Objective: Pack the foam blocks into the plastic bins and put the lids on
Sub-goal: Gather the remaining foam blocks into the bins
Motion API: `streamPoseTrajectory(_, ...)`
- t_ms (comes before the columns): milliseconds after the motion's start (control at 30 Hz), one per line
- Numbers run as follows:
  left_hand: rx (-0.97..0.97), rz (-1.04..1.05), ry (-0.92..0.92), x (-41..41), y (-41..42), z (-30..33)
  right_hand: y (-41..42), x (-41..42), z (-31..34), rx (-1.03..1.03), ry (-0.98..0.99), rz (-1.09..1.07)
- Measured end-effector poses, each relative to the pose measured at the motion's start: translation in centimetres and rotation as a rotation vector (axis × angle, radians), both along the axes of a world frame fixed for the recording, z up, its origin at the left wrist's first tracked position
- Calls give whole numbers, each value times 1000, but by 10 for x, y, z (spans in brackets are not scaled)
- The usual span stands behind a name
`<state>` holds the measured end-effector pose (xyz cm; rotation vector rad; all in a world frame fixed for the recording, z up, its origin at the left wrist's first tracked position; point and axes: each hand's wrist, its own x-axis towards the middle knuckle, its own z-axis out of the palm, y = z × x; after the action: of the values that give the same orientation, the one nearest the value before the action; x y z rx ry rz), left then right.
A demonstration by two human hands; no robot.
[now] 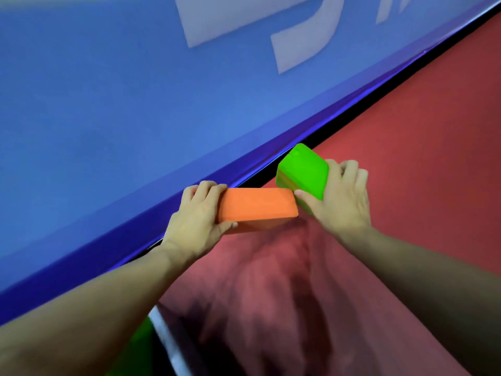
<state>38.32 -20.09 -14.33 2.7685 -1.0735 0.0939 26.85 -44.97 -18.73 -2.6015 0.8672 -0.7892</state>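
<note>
My left hand (pixel 198 215) grips the left end of an orange foam block (pixel 257 208), fingers curled over its top edge and thumb under its front. My right hand (pixel 339 196) holds a green foam block (pixel 303 169) by its right side, tilted up and to the left. The two blocks nearly touch at the orange block's right corner. Both are held above a red floor (pixel 406 131). At the bottom left, a blurred pale rim (pixel 162 329) with something green (pixel 135 346) beside it shows; whether it is a bin I cannot tell.
A large blue padded surface (pixel 108 118) with white markings fills the upper left. Its dark blue edge (pixel 189 194) runs diagonally from bottom left to top right, with a black gap between it and the red floor. The view is blurred by motion.
</note>
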Motion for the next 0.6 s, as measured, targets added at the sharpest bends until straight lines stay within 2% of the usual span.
streamPoseTrajectory(167, -44, 44, -74, -97, 90, 126, 85, -85, 109, 14, -138, 49)
streamPoseTrajectory(300, -84, 132, -127, -231, 210, 227, 197, -189, 209, 64, -194, 117)
streamPoseTrajectory(467, -179, 331, -105, -387, 351, 285, 318, -305, 281, 100, -224, 224)
streamPoseTrajectory(600, -278, 552, -160, -451, 438, 303, 404, -351, 298, 152, -263, 319)
